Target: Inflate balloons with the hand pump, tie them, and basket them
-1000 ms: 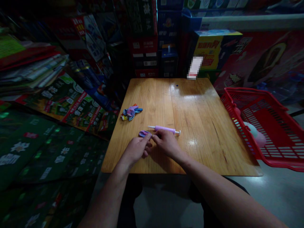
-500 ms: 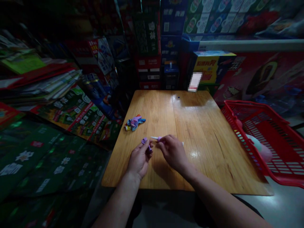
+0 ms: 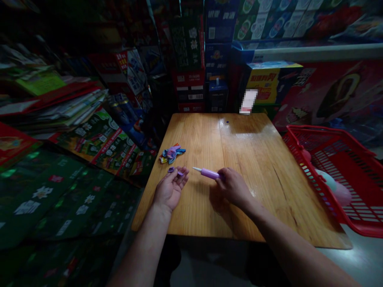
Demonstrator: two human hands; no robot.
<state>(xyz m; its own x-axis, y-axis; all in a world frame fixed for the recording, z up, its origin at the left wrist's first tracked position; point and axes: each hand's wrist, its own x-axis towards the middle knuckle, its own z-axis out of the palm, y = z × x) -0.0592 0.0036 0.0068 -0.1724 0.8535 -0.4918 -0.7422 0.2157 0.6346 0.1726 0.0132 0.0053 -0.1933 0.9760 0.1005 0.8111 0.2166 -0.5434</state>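
Observation:
My left hand (image 3: 169, 190) is turned palm up over the table's left side, holding a limp purple balloon (image 3: 179, 173) between thumb and fingers. Part of the balloon hangs over beside the thumb. In my right hand (image 3: 235, 184) is a purple balloon pump (image 3: 210, 173), gripped at its rear end. Its white tapered nozzle points left towards my left hand, with a gap between nozzle and balloon. Just beyond my left hand lies a small pile of deflated balloons (image 3: 172, 154) in purple, blue, yellow and orange.
The wooden table (image 3: 203, 131) has a small dark spot near its far edge. A red basket (image 3: 338, 215) with round pastel things inside stands on the right. Stacked green cartons (image 3: 38, 195) flank the left; more boxes (image 3: 191, 89) stand behind the table.
My right hand has moved right and slid back along the pump, so more of its purple barrel shows. My left hand has moved left and its fingers have loosened around the balloon.

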